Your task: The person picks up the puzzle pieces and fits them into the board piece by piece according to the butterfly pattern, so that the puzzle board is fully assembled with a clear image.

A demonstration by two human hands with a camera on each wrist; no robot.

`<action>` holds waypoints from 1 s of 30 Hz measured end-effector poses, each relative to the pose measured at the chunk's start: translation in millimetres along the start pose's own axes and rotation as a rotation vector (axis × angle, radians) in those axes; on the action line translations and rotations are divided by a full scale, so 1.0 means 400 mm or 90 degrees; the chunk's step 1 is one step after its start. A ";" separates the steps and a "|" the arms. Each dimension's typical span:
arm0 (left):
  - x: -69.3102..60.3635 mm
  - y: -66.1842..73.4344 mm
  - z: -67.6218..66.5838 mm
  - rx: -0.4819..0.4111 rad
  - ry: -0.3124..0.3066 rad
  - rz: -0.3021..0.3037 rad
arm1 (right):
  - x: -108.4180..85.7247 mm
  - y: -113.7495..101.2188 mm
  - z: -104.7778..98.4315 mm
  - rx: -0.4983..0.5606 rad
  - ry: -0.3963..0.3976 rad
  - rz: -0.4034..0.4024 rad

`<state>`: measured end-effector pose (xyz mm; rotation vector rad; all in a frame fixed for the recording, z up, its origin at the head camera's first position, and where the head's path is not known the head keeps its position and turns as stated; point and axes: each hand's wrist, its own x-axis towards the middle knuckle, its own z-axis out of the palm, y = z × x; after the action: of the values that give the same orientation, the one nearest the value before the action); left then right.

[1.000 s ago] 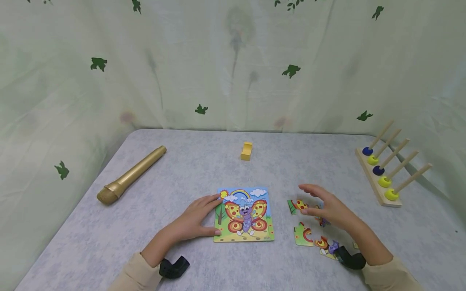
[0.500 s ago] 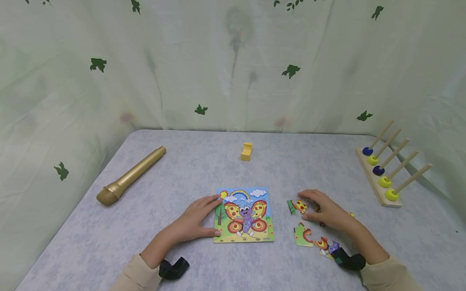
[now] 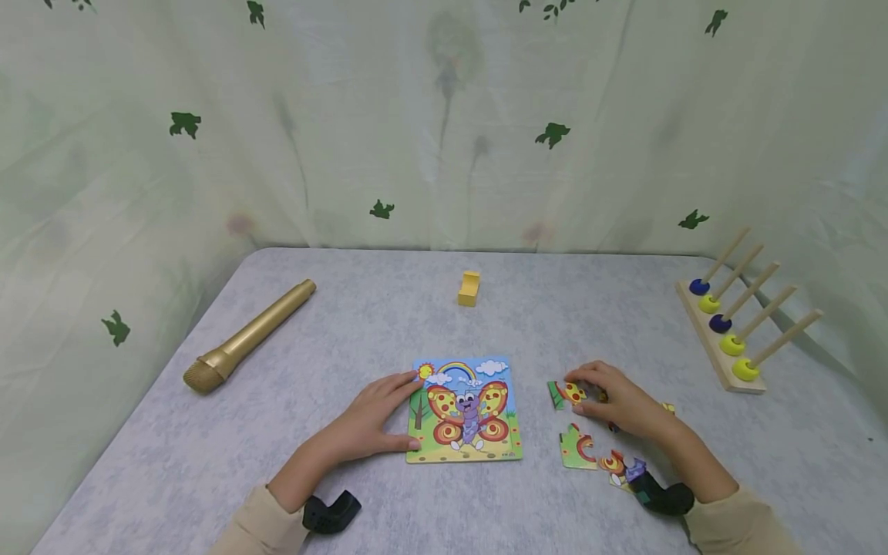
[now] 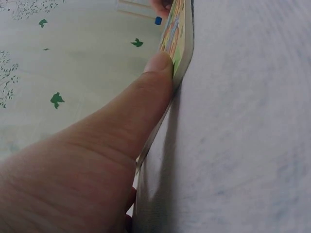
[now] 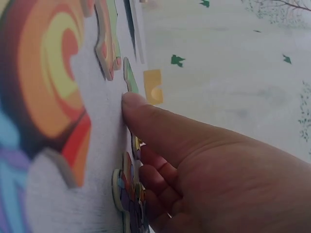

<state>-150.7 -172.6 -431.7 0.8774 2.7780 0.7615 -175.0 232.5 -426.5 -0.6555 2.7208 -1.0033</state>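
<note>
In the head view, a square butterfly picture board [image 3: 468,408] lies flat in the middle of the table. My left hand [image 3: 361,420] rests along its left edge, fingers extended at the upper corner and thumb [image 4: 159,63] on the lower one. To the right lie several loose puzzle pieces. My right hand [image 3: 620,401] has its thumb and index finger at opposite edges of the green-and-pizza-wing puzzle piece [image 3: 570,393], which lies on the table. Below sit a green corner puzzle piece [image 3: 577,449] and a swirl-wing puzzle piece [image 3: 613,465]. Other pieces are partly hidden under the hand.
A gold microphone [image 3: 253,333] lies at the left. A small yellow block [image 3: 469,289] stands at the back centre. At the right is a wooden peg stand [image 3: 718,347] with blue and yellow beads. Black wrist devices [image 3: 331,512] sit at both wrists.
My right hand has lowered, and its index finger has come closer to the thumb around the pizza-wing puzzle piece. My left hand and the board have stayed put.
</note>
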 end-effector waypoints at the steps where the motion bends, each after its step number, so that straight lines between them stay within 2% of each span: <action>1: 0.000 0.000 0.000 0.001 0.000 0.000 | 0.000 -0.001 0.000 -0.004 0.002 0.000; 7: 0.000 -0.002 0.001 -0.001 0.001 0.002 | -0.001 -0.006 0.002 -0.026 0.017 0.019; 19: 0.001 -0.005 0.003 -0.005 0.002 0.000 | 0.000 -0.023 -0.002 -0.017 0.060 0.034; 25: 0.000 -0.003 0.001 -0.005 -0.004 -0.002 | -0.006 -0.043 -0.014 -0.004 0.071 -0.011; 30: -0.001 -0.003 0.000 -0.005 -0.006 -0.002 | -0.014 -0.101 -0.021 0.003 0.104 -0.081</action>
<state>-150.9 -173.6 -432.4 0.8721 2.7665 0.7655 -158.8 212.6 -393.9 -0.7867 2.8462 -1.1393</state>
